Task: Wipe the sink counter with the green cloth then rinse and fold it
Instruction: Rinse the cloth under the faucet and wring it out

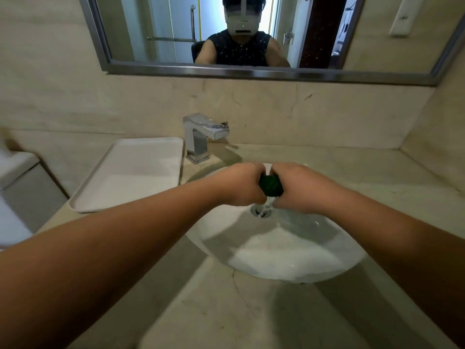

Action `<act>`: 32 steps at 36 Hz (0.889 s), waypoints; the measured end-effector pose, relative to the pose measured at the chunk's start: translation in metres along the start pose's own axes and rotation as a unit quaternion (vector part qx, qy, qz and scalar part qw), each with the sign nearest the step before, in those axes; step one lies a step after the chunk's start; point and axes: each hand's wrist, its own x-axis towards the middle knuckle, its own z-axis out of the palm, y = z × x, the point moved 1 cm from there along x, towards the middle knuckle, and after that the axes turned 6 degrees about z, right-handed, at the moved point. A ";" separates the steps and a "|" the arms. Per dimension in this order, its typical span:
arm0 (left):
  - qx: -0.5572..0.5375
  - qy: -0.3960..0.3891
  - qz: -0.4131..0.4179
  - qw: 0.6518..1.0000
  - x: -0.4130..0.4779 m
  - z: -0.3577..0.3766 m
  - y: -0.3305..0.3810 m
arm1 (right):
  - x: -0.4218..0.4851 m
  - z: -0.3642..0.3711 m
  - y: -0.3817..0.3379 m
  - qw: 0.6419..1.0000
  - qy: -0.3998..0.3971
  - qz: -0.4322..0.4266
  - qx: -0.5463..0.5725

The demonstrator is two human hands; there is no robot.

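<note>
The green cloth is bunched into a tight twisted roll above the white sink basin. My left hand grips its left end and my right hand grips its right end, both fists closed around it. Most of the cloth is hidden inside my hands. Water streams down from the cloth onto the metal drain. The beige stone counter surrounds the basin.
A square chrome faucet stands behind the basin to the left, its spout reaching right. A white tray lies on the counter at the left. A mirror hangs on the back wall. Walls close the counter at the back and right.
</note>
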 end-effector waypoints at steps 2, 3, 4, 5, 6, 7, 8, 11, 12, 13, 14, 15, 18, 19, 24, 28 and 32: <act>-0.057 -0.022 -0.012 0.998 -0.004 0.000 -0.009 | -0.005 0.000 0.008 0.998 -0.043 0.000 0.036; -0.085 -0.031 -0.019 0.996 -0.006 0.000 -0.014 | -0.007 -0.001 0.010 0.995 -0.064 0.001 0.071; -0.106 -0.038 -0.023 0.993 -0.008 0.000 -0.020 | -0.011 -0.002 0.012 0.988 -0.086 0.006 0.126; -0.124 -0.045 -0.028 0.991 -0.009 -0.001 -0.024 | -0.014 -0.003 0.014 0.976 -0.107 0.013 0.190; -0.143 -0.052 -0.031 0.988 -0.011 -0.002 -0.027 | -0.017 -0.004 0.014 0.961 -0.123 0.018 0.249; -0.161 -0.060 -0.034 0.985 -0.014 -0.004 -0.029 | -0.019 -0.005 0.014 0.948 -0.128 0.020 0.289; -0.179 -0.068 -0.036 0.981 -0.015 -0.005 -0.031 | -0.021 -0.006 0.012 0.943 -0.122 0.015 0.308; -0.240 -0.091 -0.037 0.966 -0.022 -0.011 -0.036 | -0.023 -0.007 0.007 0.948 -0.072 -0.006 0.310; -0.260 -0.099 -0.038 0.960 -0.025 -0.013 -0.037 | -0.023 -0.007 0.006 0.948 -0.057 -0.008 0.314; -0.275 -0.105 -0.040 0.955 -0.028 -0.016 -0.038 | -0.023 -0.007 0.005 0.946 -0.049 -0.008 0.320; -0.286 -0.108 -0.043 0.951 -0.031 -0.018 -0.039 | -0.022 -0.006 0.005 0.946 -0.044 -0.010 0.322; -0.295 -0.110 -0.048 0.948 -0.034 -0.021 -0.040 | -0.021 -0.006 0.004 0.947 -0.039 -0.013 0.317; -0.338 -0.113 -0.070 0.932 -0.042 -0.027 -0.041 | -0.019 -0.005 0.001 0.961 -0.018 -0.025 0.276; -0.355 -0.114 -0.080 0.924 -0.044 -0.028 -0.042 | -0.020 -0.005 0.000 0.965 -0.012 -0.029 0.261; -0.431 -0.079 -0.141 0.888 -0.050 -0.031 -0.044 | -0.027 -0.004 -0.018 0.974 0.019 -0.106 0.201; -0.447 -0.056 -0.163 0.878 -0.054 -0.034 -0.042 | -0.031 -0.002 -0.034 0.977 0.068 -0.153 0.135; -0.431 -0.008 -0.178 0.885 -0.057 -0.035 -0.051 | -0.030 -0.004 -0.035 0.977 0.078 -0.149 0.131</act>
